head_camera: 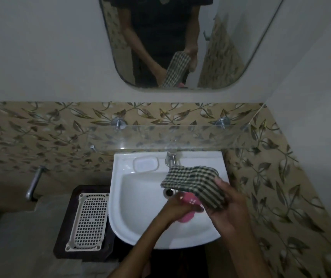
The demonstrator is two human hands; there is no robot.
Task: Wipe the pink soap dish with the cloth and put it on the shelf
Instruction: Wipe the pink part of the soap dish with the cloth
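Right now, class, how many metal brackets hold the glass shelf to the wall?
2: the left bracket sits above the sink's left side, and the right bracket is above its right edge. None seem hidden.

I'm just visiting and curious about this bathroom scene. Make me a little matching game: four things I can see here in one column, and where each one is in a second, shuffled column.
Things:
1. pink soap dish
2. checked cloth
3. glass shelf
4. white perforated tray

Places:
A. fixed to the leaf-patterned wall above the sink
B. held in the left hand over the basin
C. lying in a dark container left of the sink
D. held in the right hand, draped over the dish

Pairs: 1-B, 2-D, 3-A, 4-C
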